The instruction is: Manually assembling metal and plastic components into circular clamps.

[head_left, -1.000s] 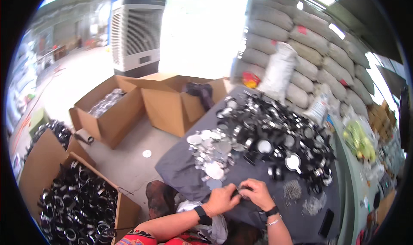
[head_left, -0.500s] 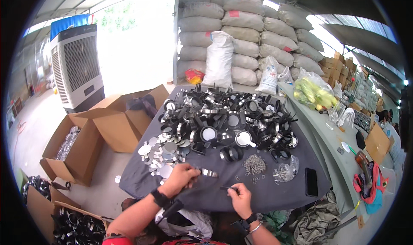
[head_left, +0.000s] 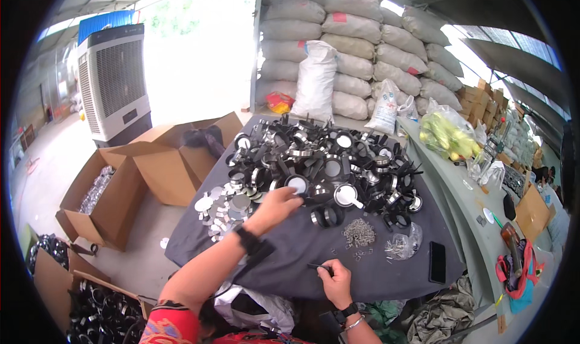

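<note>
My left hand (head_left: 281, 207) reaches over the near edge of a heap of round black-and-metal parts (head_left: 323, 160) with handle-like black pieces. Its curled fingertips meet the lower edge of one part with a pale round face (head_left: 296, 185); what lies between them is hidden. Close to the table's front edge, my right hand (head_left: 336, 281) pinches a thin dark stick-like piece (head_left: 316, 266). Loose grey and white discs (head_left: 239, 203) lie left of my left forearm. Beyond my right hand are a pile of small metal rings or links (head_left: 359, 232) and a clear bag of small metal pins (head_left: 405, 244).
A phone (head_left: 437, 262) lies at the right of the dark-covered table (head_left: 199, 235). Open cardboard boxes (head_left: 109, 223) stand to the left, near an air cooler (head_left: 115, 81). Stacked sacks (head_left: 350, 42) rise behind. A side bench (head_left: 450, 175) runs along the right.
My left hand has moved forward from the table's near side to the heap; the metal-ringed part it held no longer shows. My right hand stays almost in place, still pinching the dark piece.
</note>
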The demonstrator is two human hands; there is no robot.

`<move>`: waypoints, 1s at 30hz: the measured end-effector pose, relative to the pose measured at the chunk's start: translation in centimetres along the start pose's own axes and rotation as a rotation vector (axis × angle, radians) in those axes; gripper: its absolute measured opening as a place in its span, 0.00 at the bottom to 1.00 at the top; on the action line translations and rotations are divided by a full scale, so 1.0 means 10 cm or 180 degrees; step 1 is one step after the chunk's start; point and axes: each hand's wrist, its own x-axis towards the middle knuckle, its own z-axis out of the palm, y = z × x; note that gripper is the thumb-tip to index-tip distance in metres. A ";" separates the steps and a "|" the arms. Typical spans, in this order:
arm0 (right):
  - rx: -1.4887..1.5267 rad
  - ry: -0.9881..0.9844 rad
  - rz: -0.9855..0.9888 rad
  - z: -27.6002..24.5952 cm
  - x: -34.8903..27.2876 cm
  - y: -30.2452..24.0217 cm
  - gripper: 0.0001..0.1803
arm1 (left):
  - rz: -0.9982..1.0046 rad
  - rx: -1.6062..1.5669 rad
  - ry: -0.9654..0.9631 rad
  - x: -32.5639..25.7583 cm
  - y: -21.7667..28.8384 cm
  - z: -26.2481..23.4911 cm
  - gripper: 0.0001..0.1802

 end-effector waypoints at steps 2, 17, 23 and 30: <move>-0.0052 -0.0053 0.0030 -0.01 0.02 0.00 0.04 | -0.0048 0.0017 0.0363 -0.48 -0.10 -0.44 0.20; 0.0146 -0.0497 0.0469 0.00 0.02 -0.28 0.09 | -0.4704 0.2847 0.3869 -6.07 -1.56 -2.67 0.17; 0.0111 -0.0647 0.0612 0.02 0.10 -0.38 0.10 | -0.4943 0.2557 0.2152 -6.36 -2.06 -2.32 0.30; -0.0172 -0.0516 0.0839 -0.13 0.25 -0.34 0.14 | -0.5049 0.3124 0.1737 -6.24 -2.08 -2.51 0.15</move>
